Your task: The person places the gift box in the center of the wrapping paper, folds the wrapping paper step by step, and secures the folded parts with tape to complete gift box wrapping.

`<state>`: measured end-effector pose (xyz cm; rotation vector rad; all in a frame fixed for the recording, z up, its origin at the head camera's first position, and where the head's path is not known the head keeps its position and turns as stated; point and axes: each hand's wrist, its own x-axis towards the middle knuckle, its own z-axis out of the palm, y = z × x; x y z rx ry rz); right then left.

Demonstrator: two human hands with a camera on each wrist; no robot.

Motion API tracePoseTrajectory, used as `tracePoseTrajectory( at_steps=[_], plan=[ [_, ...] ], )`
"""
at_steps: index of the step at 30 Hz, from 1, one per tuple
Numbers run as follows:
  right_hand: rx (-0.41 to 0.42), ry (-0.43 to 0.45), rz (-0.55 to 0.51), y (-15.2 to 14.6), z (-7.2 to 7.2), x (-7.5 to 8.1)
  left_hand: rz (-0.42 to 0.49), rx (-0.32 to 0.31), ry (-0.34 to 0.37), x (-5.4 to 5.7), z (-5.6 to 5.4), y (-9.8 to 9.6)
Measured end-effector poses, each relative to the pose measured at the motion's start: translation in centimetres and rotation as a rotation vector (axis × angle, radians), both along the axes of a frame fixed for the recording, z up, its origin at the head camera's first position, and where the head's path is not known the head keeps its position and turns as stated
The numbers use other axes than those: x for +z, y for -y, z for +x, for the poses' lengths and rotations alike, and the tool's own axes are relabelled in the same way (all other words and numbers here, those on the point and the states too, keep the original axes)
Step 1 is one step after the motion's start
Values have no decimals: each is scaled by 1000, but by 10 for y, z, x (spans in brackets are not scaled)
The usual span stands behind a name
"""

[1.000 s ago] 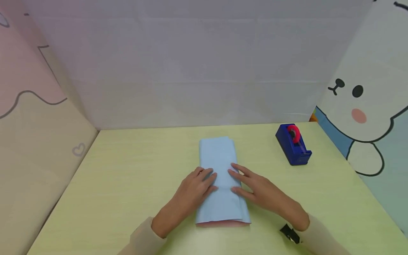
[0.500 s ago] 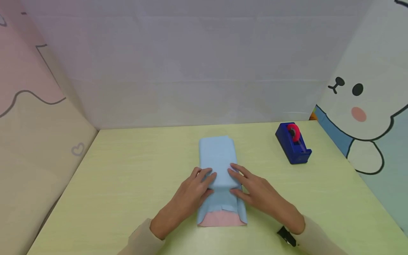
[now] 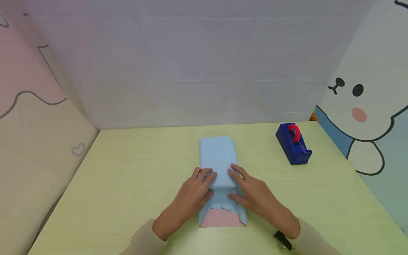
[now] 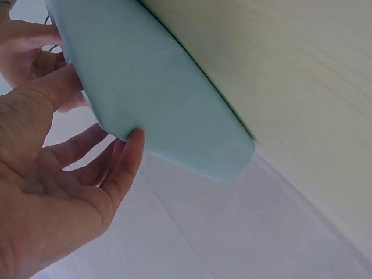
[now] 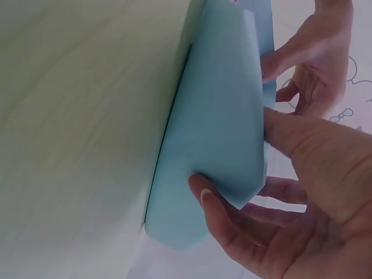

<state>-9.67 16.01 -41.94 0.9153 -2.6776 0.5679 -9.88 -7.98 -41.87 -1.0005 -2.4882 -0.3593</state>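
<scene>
Head view: Caught a blue-wrapped bundle (image 3: 219, 154) on the pale tabletop (image 3: 134, 170), at 5 o'clock from the middle of the view, running lengthwise from 12 to 6!
Left hand (image 3: 190, 194): Lay at 8 o'clock of the bundle, fingers a little spread and bent, tips resting along that long edge, thumb down by the near end, no pinch.
Right hand (image 3: 256, 193): Matched from 4 o'clock, fingers spread with gaps, thumb laid on the near end; in the right wrist view, pressed one fingertip to the side face.
Blue end fold (image 3: 221, 197): Sat at 6 o'clock between the thumbs, apparently turned down over the bundle's end and being pressed snug. Looked like the closing of a wrapped end, sides partly tucked.
Pink flap (image 3: 221, 217): Stuck out farther at 6 o'clock, tapered, not yet folded. Probably called next for sharper side creases, then a lift toward 12 o'clock, with the end fold pinned throughout.
Tape dispenser (image 3: 290, 148): Waited at 2 o'clock, red roll (image 3: 296, 132) aboard, well apart from the hands; likely needed only after that fold.
</scene>
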Motion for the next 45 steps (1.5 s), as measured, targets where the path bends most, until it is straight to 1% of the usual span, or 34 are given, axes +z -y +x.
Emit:
tracePoseTrajectory(
  at_steps=[6,15,22,29,31,36,38,45],
  plan=[
    [-44,-13,19,6,1,-1,-31,39,7,-2,2,-3],
    [-85,-26,45,11,3,-1,-31,76,-42,-6,3,-8],
    [-87,-39,43,13,6,-3,-72,106,-69,-7,3,-12],
    [-97,-33,77,17,8,-4,-87,118,-65,-6,2,-13],
    [-103,-38,72,18,8,-4,-90,122,-77,-6,1,-13],
    [-125,-50,61,21,9,-5,-91,137,-140,-8,0,-16],
    [-136,-60,67,22,9,-5,-93,141,-153,-9,0,-17],
    [-157,-93,111,26,7,-6,-122,162,-131,-11,0,-17]
  ],
)
